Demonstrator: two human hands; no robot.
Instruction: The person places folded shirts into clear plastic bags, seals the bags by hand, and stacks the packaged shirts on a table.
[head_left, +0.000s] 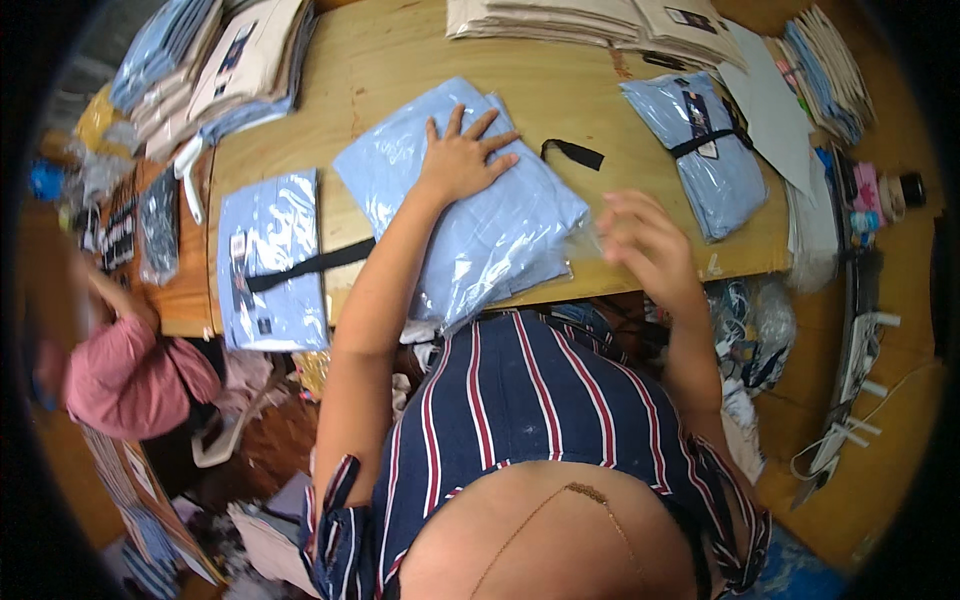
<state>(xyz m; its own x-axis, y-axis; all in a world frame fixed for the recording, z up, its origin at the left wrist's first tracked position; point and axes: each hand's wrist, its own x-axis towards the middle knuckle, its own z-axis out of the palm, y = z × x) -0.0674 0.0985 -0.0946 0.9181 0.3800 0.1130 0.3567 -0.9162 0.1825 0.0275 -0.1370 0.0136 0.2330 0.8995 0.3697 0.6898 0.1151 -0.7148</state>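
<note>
My left hand (465, 160) lies flat with spread fingers on a light blue folded garment in a clear plastic bag (510, 225). A second blue layer shows beneath it. My right hand (648, 245) is at the bag's right corner, its fingers bent and blurred by motion. Clear plastic shows close to those fingers; whether they grip it I cannot make out. On the left lies another bagged blue garment (275, 215) with a black strap (315, 262) across it. Beyond the right hand a short black strip (575, 153) rests on the table.
A bagged blue garment (725, 185) with a black band lies at right. Stacks of beige garments (550, 20) stand at the table's (390, 60) far side and far left. A white-handled tool (190, 180) lies at left. A person in a pink top (140, 380) sits at far left.
</note>
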